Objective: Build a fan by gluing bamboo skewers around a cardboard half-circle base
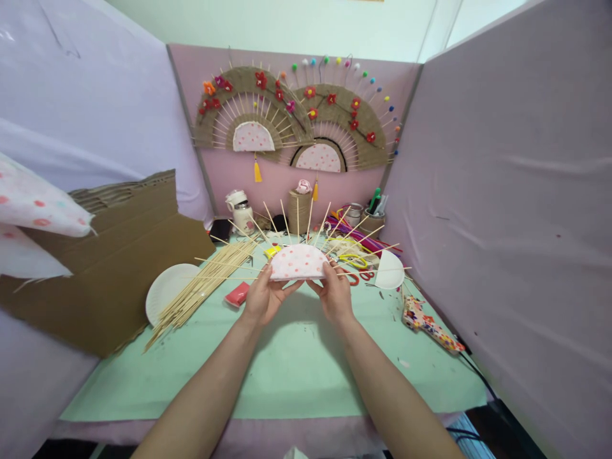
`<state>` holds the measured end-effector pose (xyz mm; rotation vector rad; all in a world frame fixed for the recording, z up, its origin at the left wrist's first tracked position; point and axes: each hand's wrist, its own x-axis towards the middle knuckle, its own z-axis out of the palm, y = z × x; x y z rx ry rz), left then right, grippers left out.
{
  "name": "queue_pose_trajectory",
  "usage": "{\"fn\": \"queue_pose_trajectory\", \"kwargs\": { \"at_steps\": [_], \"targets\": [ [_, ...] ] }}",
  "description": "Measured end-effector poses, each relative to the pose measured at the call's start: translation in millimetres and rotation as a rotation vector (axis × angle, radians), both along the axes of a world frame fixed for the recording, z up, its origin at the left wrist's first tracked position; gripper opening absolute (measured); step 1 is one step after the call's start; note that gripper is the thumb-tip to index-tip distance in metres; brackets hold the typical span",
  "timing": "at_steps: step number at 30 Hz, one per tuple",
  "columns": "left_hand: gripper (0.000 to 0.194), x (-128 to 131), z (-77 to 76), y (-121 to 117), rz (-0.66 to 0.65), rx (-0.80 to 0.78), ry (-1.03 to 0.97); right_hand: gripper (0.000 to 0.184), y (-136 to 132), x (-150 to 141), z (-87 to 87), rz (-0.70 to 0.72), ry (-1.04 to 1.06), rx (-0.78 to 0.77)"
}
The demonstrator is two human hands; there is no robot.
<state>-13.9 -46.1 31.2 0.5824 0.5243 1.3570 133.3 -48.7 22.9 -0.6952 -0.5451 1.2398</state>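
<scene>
Above the middle of the table I hold up a half-round fan base (299, 261) covered in white cloth with pink dots. Thin wooden sticks fan out from its curved edge to the sides and upward. My left hand (268, 294) grips its lower left corner, thumb in front and fingers beneath. At the lower right corner, my right hand (333, 290) pinches it the same way. Just left of my left hand lies a small red packet (237, 295). A white half-disc (389, 270) rests to the right, past the tips of some sticks.
Loose bamboo sticks (205, 280) lie across a white paper plate (165, 290) at left, before brown cardboard (109, 274). A patterned glue gun (430, 325) with a cable lies right. Scissors (354, 260), a twine roll (299, 213) and jars stand behind. Two decorated fans (258, 80) hang on the back panel.
</scene>
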Motion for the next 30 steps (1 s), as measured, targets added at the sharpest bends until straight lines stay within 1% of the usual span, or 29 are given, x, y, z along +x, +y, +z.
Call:
{"fn": "queue_pose_trajectory", "kwargs": {
  "at_steps": [6,11,14,18,22,25,27,30],
  "targets": [
    [0.037,0.7,3.9,-1.1,0.033,0.000,0.001,0.033,-3.7,1.4,3.9,0.064,0.043,0.028],
    [0.034,-1.0,3.5,0.0,0.064,0.026,0.007,0.040,-3.9,0.5,0.7,0.107,0.011,0.126],
    [0.034,-1.3,2.0,0.1,0.064,0.039,0.020,0.043,-2.6,-0.8,-1.3,0.102,-0.025,0.139],
    [0.038,0.2,1.0,-0.5,0.067,0.057,0.029,0.040,-2.7,-2.4,0.2,0.065,-0.017,0.111],
    [0.033,2.5,2.0,-2.0,0.092,0.048,0.024,0.040,-3.7,-3.3,2.4,0.023,-0.008,0.083],
    [0.033,5.0,0.0,-3.0,0.072,0.038,-0.013,0.042,-3.5,-3.5,1.7,0.007,-0.002,0.076],
    [0.034,7.7,-3.1,-2.9,0.077,0.019,-0.030,0.044,-3.1,-3.8,0.2,0.010,-0.002,0.080],
    [0.038,12.4,-7.2,-2.1,0.134,-0.043,-0.023,0.047,-2.5,-5.0,-2.4,0.027,-0.015,0.089]
  ]
}}
